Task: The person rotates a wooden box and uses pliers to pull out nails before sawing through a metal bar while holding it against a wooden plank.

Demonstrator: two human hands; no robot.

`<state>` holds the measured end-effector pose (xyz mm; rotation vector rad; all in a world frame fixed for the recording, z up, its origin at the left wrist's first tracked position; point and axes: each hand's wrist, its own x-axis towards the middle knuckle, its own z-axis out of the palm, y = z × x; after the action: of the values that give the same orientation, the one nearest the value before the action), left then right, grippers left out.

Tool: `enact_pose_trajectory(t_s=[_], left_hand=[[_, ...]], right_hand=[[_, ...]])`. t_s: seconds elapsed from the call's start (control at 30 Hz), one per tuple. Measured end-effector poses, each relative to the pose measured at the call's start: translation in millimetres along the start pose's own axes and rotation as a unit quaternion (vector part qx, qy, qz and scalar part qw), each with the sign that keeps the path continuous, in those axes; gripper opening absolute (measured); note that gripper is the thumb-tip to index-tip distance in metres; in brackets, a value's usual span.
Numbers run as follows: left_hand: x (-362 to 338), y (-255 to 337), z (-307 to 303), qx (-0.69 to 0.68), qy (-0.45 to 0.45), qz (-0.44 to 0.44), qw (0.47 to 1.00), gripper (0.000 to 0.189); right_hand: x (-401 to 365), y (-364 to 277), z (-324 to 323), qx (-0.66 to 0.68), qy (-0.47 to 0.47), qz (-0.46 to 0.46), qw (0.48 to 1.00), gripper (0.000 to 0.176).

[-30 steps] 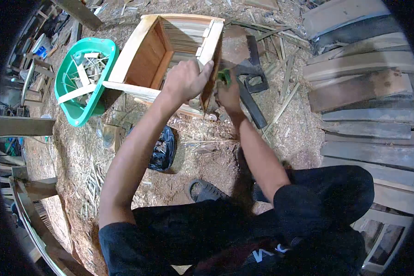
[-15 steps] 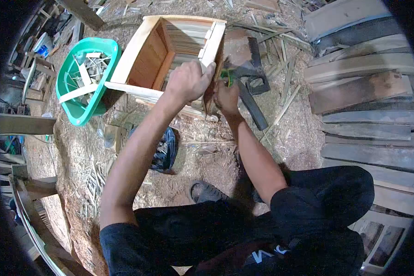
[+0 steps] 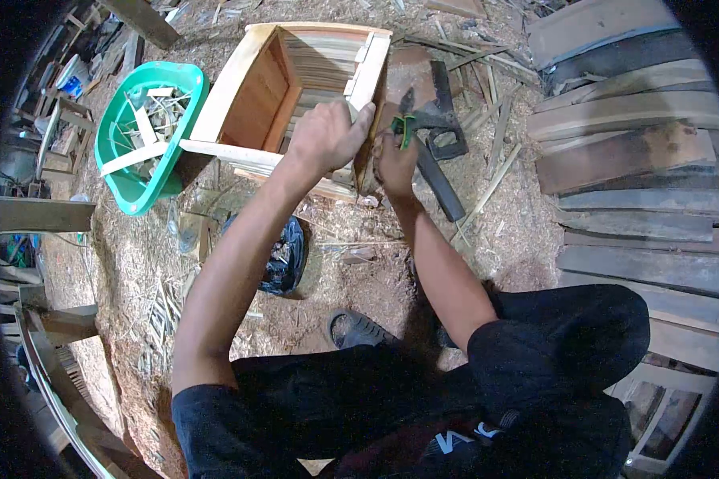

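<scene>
A wooden box frame [image 3: 240, 84] with slatted inside walls lies tilted on the ground, its open side facing up. My left hand [image 3: 327, 136] is closed over the box's near right edge, thumb along the rim. Just right of that edge, my right hand [image 3: 395, 164] is wrapped around green-handled pliers [image 3: 405, 129]. Their dark head points away from me, beside the box's outer right side. My fingers hide much of the handles. Beneath and beyond the right hand lies a dark angular frame-like piece [image 3: 440, 188] on the ground.
A green plastic tub [image 3: 192, 84] full of wood offcuts stands left of the box. A black plastic bag [image 3: 294, 259] sits below my left forearm. Planks [image 3: 623, 152] line the right side. Sawdust and loose sticks [image 3: 495, 180] cover the ground. My sandalled foot [image 3: 355, 329] is near the middle.
The pliers have come away from the box's side and turned, so their dark head now shows. My right hand has shifted slightly; my left hand keeps its hold on the box.
</scene>
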<state>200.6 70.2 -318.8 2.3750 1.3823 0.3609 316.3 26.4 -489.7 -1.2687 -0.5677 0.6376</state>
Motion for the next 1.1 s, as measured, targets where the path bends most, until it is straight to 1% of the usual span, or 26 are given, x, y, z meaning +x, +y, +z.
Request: enact_pose_trajectory(t_s=[0.07, 0.13, 0.17, 0.2, 0.27, 0.3, 0.33, 0.37, 0.4, 0.43, 0.47, 0.5, 0.53, 0.57, 0.6, 0.63, 0.7, 0.73, 0.8, 0.83, 0.87, 0.9, 1.0, 1.03, 1.1], left_hand=[[-1, -2, 1, -0.003, 0.006, 0.0, 1.0, 0.065], [4, -3, 1, -0.005, 0.018, 0.01, 1.0, 0.065], [6, -5, 2, -0.005, 0.024, 0.015, 1.0, 0.065], [1, -4, 3, -0.005, 0.023, 0.017, 1.0, 0.065], [0, -2, 0, 0.003, -0.018, -0.009, 1.0, 0.065], [1, 1, -3, 0.004, -0.034, -0.02, 0.999, 0.065], [4, -1, 0, 0.002, -0.015, -0.005, 1.0, 0.065], [7, -5, 3, 0.001, 0.005, 0.007, 1.0, 0.066], [4, -9, 8, -0.001, 0.017, 0.015, 1.0, 0.066], [1, -7, 4, -0.003, -0.002, 0.003, 1.0, 0.066], [1, -3, 0, -0.007, -0.017, -0.007, 1.0, 0.066], [1, 0, -2, -0.014, -0.027, -0.018, 0.999, 0.066], [3, 1, 0, -0.016, -0.018, -0.015, 1.0, 0.066], [6, -1, 0, -0.017, -0.004, -0.014, 1.0, 0.065], [3, -4, 5, -0.018, 0.001, -0.019, 1.0, 0.065], [-2, -6, 8, -0.012, -0.001, -0.01, 1.0, 0.064], [1, -7, 6, 0.004, 0.012, 0.018, 1.0, 0.063], [0, -6, 5, 0.018, 0.03, 0.059, 0.998, 0.062], [-3, -10, 3, 0.049, 0.065, 0.141, 0.987, 0.061], [-2, -13, 7, 0.038, 0.06, 0.114, 0.991, 0.06], [0, -14, 11, 0.028, 0.05, 0.089, 0.994, 0.059], [2, -13, 11, 0.019, 0.046, 0.065, 0.997, 0.059], [5, -7, 2, 0.025, 0.001, 0.038, 0.999, 0.061], [9, -7, -1, 0.022, 0.005, 0.02, 1.0, 0.061], [6, -7, 2, 0.012, 0.003, -0.027, 1.0, 0.062]], right_hand=[[12, 24, -12, -0.123, -0.091, 0.027, 0.988, 0.023], [11, -1, -15, -0.097, -0.141, 0.222, 0.96, 0.018], [4, -2, -8, -0.069, -0.043, 0.092, 0.992, 0.02], [1, -1, -13, -0.084, -0.102, 0.143, 0.981, 0.022], [8, -3, -20, -0.105, -0.214, 0.236, 0.942, 0.025], [25, 42, -22, -0.207, -0.198, 0.187, 0.94, 0.027], [26, 38, -17, -0.156, -0.128, 0.113, 0.973, 0.025], [23, 36, -8, -0.103, -0.059, 0.039, 0.992, 0.024], [14, 31, -5, -0.05, 0.011, -0.027, 0.998, 0.024], [12, 23, -5, -0.08, -0.027, -0.028, 0.996, 0.023], [11, 13, -8, -0.072, -0.058, 0.07, 0.993, 0.022], [12, -3, -10, -0.066, -0.092, 0.163, 0.98, 0.021], [14, -12, -11, -0.058, -0.123, 0.253, 0.958, 0.022], [10, -20, -10, -0.028, -0.09, 0.222, 0.97, 0.024], [11, -7, -11, -0.051, -0.076, 0.13, 0.987, 0.024], [11, 23, -13, -0.07, -0.057, 0.04, 0.995, 0.025], [14, 45, -19, -0.1, -0.114, 0.11, 0.982, 0.024], [10, 29, -15, -0.118, -0.144, 0.143, 0.972, 0.024], [3, -7, -14, -0.021, -0.1, 0.226, 0.969, 0.024], [6, 20, -17, -0.041, -0.092, 0.168, 0.981, 0.024], [6, 35, -16, -0.062, -0.082, 0.109, 0.989, 0.024], [7, 39, -19, -0.106, -0.123, 0.116, 0.98, 0.025], [16, 49, -20, -0.149, -0.126, 0.128, 0.972, 0.026], [17, 37, -23, -0.19, -0.094, 0.059, 0.975, 0.024], [16, 8, -35, -0.134, -0.072, 0.182, 0.972, 0.029]])
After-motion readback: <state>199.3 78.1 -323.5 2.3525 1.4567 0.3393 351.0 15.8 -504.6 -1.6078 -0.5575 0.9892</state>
